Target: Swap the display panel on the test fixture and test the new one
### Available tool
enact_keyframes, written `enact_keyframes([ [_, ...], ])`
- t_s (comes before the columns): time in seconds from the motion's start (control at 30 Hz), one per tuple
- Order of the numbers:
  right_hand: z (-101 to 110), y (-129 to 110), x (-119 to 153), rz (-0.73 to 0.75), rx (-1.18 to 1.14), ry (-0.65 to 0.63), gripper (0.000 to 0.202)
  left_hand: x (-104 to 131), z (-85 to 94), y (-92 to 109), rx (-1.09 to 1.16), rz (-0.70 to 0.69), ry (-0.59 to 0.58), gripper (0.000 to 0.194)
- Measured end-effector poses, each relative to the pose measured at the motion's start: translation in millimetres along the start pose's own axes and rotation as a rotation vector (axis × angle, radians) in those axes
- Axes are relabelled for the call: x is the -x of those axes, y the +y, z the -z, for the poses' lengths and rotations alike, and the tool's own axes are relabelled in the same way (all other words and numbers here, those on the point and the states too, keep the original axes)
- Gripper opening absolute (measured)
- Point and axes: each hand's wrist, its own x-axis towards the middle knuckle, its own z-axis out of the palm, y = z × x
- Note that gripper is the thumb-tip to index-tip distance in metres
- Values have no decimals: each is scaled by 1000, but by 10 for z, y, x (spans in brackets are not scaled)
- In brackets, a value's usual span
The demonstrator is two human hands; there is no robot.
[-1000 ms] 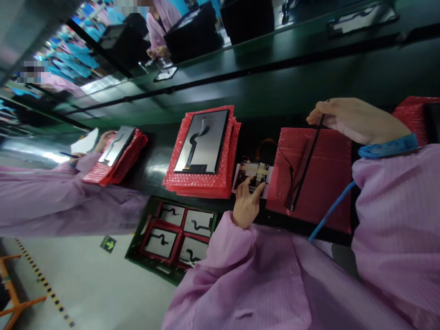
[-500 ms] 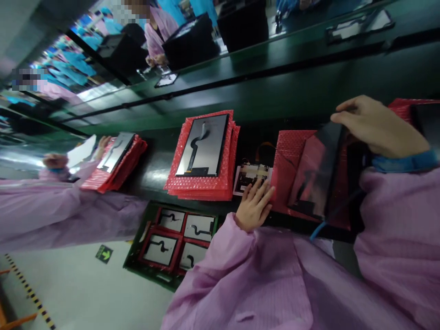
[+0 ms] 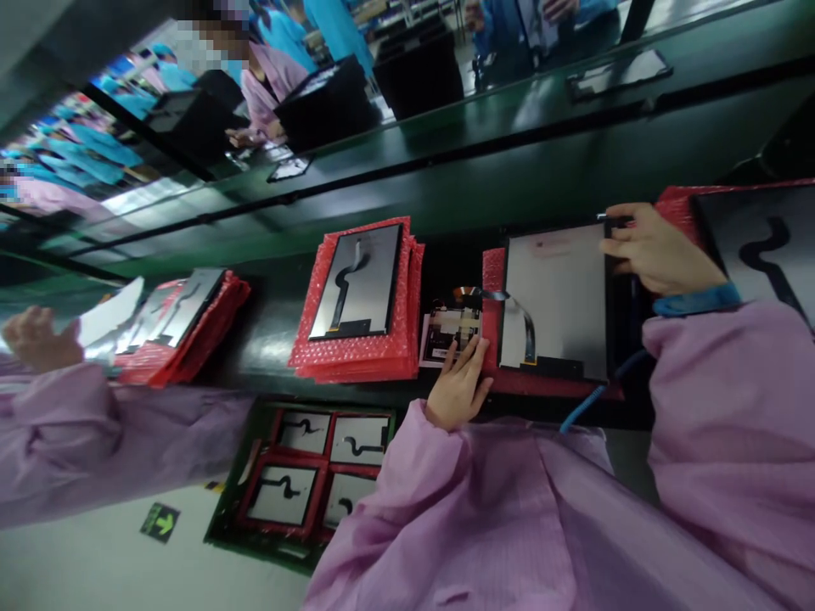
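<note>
A grey display panel (image 3: pixel 553 297) with a curved flex cable (image 3: pixel 520 312) lies flat, back side up, on a red bubble-wrap sheet (image 3: pixel 491 280) on the dark bench. My right hand (image 3: pixel 655 252) pinches the panel's far corner; a blue wrist strap sits at its cuff. My left hand (image 3: pixel 457 389) rests with fingers spread on the near left edge of the red sheet, beside a small printed card (image 3: pixel 446 329). Both arms wear pink sleeves.
A stack of red bubble wrap topped by a panel (image 3: pixel 356 293) stands left of the card. Another such stack (image 3: pixel 757 233) is at the right. A green crate of panels (image 3: pixel 299 475) sits below the bench. A co-worker's hand (image 3: pixel 31 338) and stack (image 3: pixel 175 318) are at left.
My right hand has turned the panel from edge-up to lying flat on the red sheet. My left hand slid from the card to the sheet's edge.
</note>
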Motion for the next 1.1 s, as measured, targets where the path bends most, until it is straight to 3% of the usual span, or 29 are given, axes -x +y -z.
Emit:
enact_keyframes([
  [0.1, -220, 114, -101, -87, -92, -11, 55, -1, 9, 3, -28, -34, 4, 64],
  [0.17, -310, 179, -136, -67, -35, 26, 54, -4, 23, 7, -72, -62, -6, 54],
  [0.3, -349, 248, -89, 69, 206, 104, 45, -11, 35, 5, -116, -70, -12, 47],
  [0.43, -480, 138, 113, 279, 307, 195, 29, -20, 23, -15, -107, -60, -27, 46],
  [0.53, -763, 11, 291, 443, 164, 21, 30, -51, 76, -34, -59, -91, -57, 47],
  [0.6, -979, -39, 380, 462, 39, -104, 33, -105, 175, -46, 0, -128, -77, 46],
  [0.67, -1146, -52, 433, 461, -23, -148, 30, -206, 311, -65, 106, -179, -69, 42],
  [0.77, -1246, -44, 459, 454, -46, -182, 23, -456, 495, -131, 257, -179, 147, 34],
  [0.83, -1232, -44, 462, 440, -53, -224, 22, -669, 543, -214, 258, -73, 378, 34],
  [0.9, -1201, -50, 463, 429, -55, -257, 21, -875, 518, -321, 215, 23, 508, 37],
  [0.97, -1183, -53, 466, 428, -44, -275, 18, -1030, 448, -432, 199, 26, 484, 40],
  [1.1, -1217, -36, 480, 465, 1, -284, 13, -1127, 302, -568, 224, -75, 317, 37],
])
